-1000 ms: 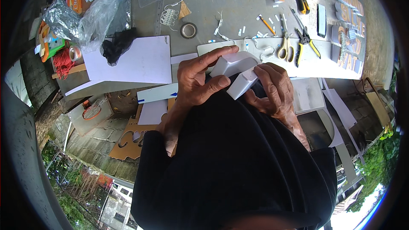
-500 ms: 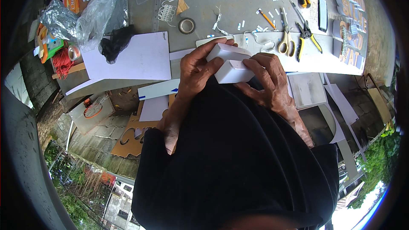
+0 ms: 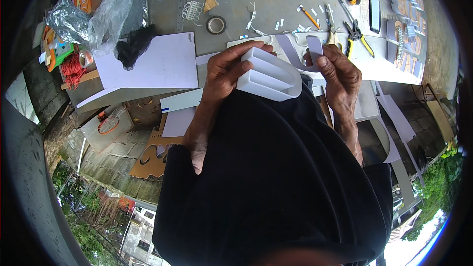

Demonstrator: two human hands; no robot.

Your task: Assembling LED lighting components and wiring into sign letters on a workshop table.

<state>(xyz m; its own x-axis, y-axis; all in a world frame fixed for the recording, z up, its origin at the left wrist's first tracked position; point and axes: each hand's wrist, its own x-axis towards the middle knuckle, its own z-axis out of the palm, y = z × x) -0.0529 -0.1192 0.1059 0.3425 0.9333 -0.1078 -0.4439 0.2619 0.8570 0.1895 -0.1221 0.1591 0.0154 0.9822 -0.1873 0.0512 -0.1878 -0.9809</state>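
Head view: your white hollow U-shaped shell (image 3: 268,75) sits before your black shirt (image 3: 276,167), thumb and fingers of your left hand (image 3: 221,71) pinching its square end; squeezing hard could buckle its thin walls. Your right hand (image 3: 342,74) pinches a flat pale U-shaped piece (image 3: 288,50) by one arm, so the unsupported arm could bend. Lowering that hand carelessly might knock the black-and-yellow metal pliers (image 3: 354,34) beyond.

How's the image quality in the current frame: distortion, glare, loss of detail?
Head view: fisheye bends the table's edges, and the picture's corners go black; head view: the background at lower right blows out to white; head view: the black shirt loses detail; head view: the white U-shaped piece in the left hand looks fairly sharp.
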